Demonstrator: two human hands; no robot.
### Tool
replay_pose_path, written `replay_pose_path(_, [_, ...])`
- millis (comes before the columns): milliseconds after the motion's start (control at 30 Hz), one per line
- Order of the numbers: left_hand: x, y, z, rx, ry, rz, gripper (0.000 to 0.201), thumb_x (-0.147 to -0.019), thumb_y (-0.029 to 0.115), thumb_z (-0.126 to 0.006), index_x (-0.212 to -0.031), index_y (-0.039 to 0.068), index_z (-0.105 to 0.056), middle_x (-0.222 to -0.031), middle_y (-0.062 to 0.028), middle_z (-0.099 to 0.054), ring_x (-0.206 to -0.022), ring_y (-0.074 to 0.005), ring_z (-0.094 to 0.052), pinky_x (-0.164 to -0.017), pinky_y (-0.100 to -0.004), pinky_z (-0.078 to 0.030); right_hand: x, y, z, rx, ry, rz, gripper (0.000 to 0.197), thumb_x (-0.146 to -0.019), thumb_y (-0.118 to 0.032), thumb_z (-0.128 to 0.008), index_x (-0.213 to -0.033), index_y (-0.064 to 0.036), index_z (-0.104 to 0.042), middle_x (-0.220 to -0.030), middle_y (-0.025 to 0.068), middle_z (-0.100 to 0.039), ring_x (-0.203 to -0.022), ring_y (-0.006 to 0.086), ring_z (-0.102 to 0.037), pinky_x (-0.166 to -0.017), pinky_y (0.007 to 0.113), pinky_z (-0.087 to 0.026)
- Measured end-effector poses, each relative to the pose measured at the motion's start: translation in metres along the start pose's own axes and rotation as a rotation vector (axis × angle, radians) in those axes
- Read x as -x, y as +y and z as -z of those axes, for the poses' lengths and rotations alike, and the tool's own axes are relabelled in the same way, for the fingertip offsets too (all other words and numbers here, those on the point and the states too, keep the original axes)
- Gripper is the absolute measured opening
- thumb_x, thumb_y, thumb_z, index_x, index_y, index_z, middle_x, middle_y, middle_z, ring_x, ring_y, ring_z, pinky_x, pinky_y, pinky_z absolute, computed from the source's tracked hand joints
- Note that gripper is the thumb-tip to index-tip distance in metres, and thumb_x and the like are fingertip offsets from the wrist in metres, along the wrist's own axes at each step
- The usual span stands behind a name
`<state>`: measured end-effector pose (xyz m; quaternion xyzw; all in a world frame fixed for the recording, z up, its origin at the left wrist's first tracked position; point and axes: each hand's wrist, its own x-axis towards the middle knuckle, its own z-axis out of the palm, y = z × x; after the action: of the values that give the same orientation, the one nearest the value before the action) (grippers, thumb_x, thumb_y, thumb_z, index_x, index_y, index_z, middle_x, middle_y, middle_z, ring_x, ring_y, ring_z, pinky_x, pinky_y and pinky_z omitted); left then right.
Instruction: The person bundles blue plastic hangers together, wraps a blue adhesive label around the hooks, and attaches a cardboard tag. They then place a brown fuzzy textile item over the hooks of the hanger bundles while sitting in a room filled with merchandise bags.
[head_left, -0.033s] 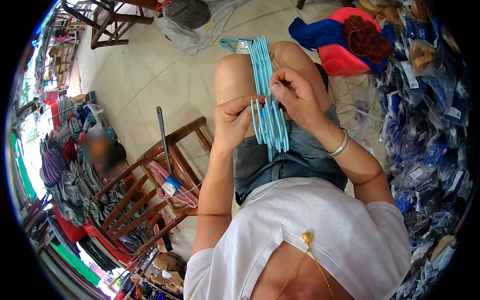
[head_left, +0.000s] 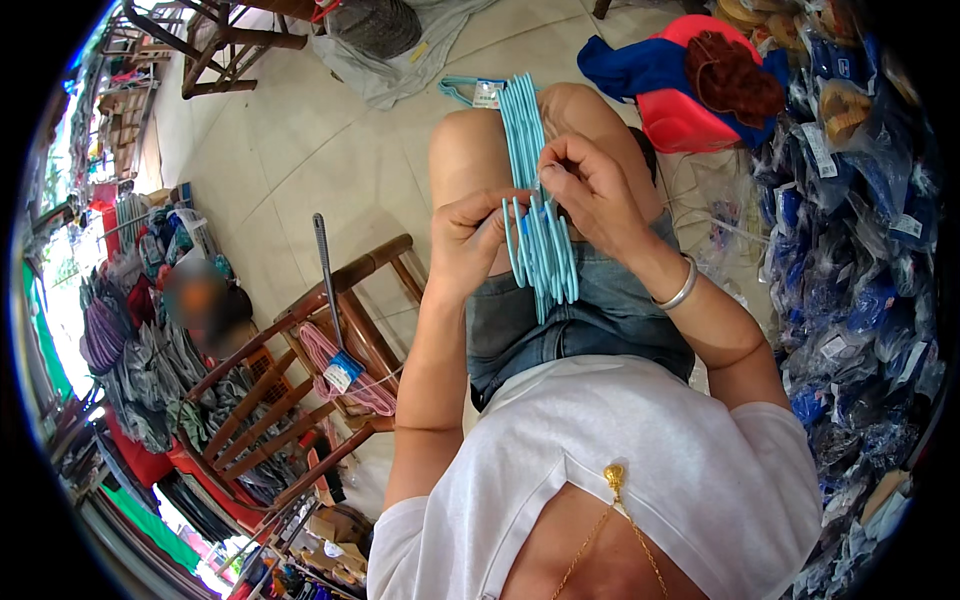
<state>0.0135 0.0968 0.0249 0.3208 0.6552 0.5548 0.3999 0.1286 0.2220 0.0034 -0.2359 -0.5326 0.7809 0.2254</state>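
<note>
A bundle of light blue clothes hangers (head_left: 525,130) lies lengthwise across my lap, its rods stacked side by side. Its near ends (head_left: 548,265) fan out slightly over my shorts. My left hand (head_left: 468,235) is closed at the bundle's left side, thumb and forefinger gripping at its middle. From the right, my right hand (head_left: 595,195) pinches close above the same spot; what its fingertips hold is too small to make out. A white and blue paper label (head_left: 488,93) sits at the far end by a light blue loop (head_left: 457,90).
At left, a wooden chair (head_left: 345,275) bears pink hangers (head_left: 350,375) with a blue-white label and a dark rod. A red plastic stool (head_left: 685,120) with blue and brown cloth stands far right. Plastic-wrapped goods (head_left: 850,300) line the right side. A grey sheet (head_left: 390,85) lies on the tiles.
</note>
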Motion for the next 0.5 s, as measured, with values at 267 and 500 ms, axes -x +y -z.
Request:
replay_pose_path(267, [-0.015,-0.012,-0.005,0.416,-0.028,0.067,0.008,-0.088,0.005,-0.057,-0.093,0.001,-0.054,-0.074,-0.0014,-0.061,-0.058,-0.0024,-0.051,-0.048,-0.0149,-0.038,-0.018,-0.01,0.002,0.385,-0.005,0.263,0.01,-0.078,-0.011,-0.061,-0.077,-0.0017,-0.057,-0.089,0.0062,-0.052,-0.08,0.0152,-0.049,-0.069,0.026,-0.041])
replay_pose_path(500, [-0.019,0.005,0.001,0.242,-0.095,0.248,0.009,-0.084,0.002,-0.06,-0.093,0.0,-0.062,-0.079,-0.0016,-0.064,-0.062,-0.0041,-0.055,-0.053,-0.0174,-0.044,-0.034,-0.013,0.004,0.587,-0.08,0.623,0.013,-0.074,-0.021,-0.065,-0.075,-0.0087,-0.061,-0.104,0.0064,-0.057,-0.102,0.025,-0.048,-0.093,0.038,-0.033])
